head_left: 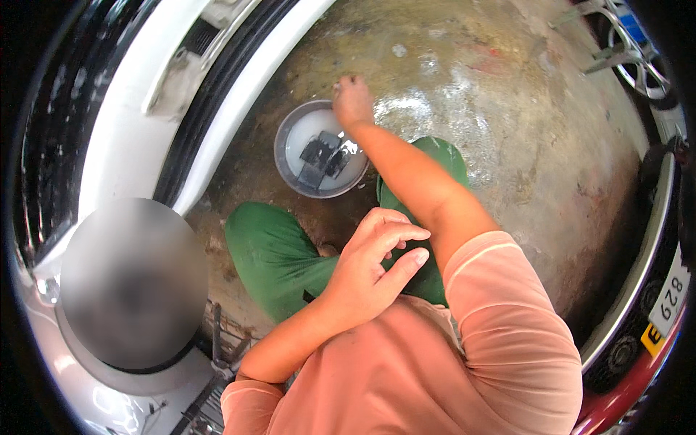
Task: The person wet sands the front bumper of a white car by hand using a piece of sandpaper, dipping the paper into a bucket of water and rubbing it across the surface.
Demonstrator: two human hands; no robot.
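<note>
A round grey basin [284, 165] stands on the floor in front of my folded legs. Cloudy whitish liquid fills part of it, and several dark, flat, angular pieces [319, 154] lie in the liquid. At the basin's far right rim is my right hand [353, 101], its fingers curled closed; whatever they hold, if anything, is too small to make out. My left hand [373, 259] hovers before my chest, near my right forearm. Its fingers are loosely bent, the thumb stands apart, and nothing is in it.
White and black car body panels [130, 116] rise along the left. A wet, stained concrete floor [522, 145] stretches to the right. At the right edge are a car bumper with a plate [668, 297] and a metal-framed object [616, 54]. Metal racks [225, 337] stand at lower left.
</note>
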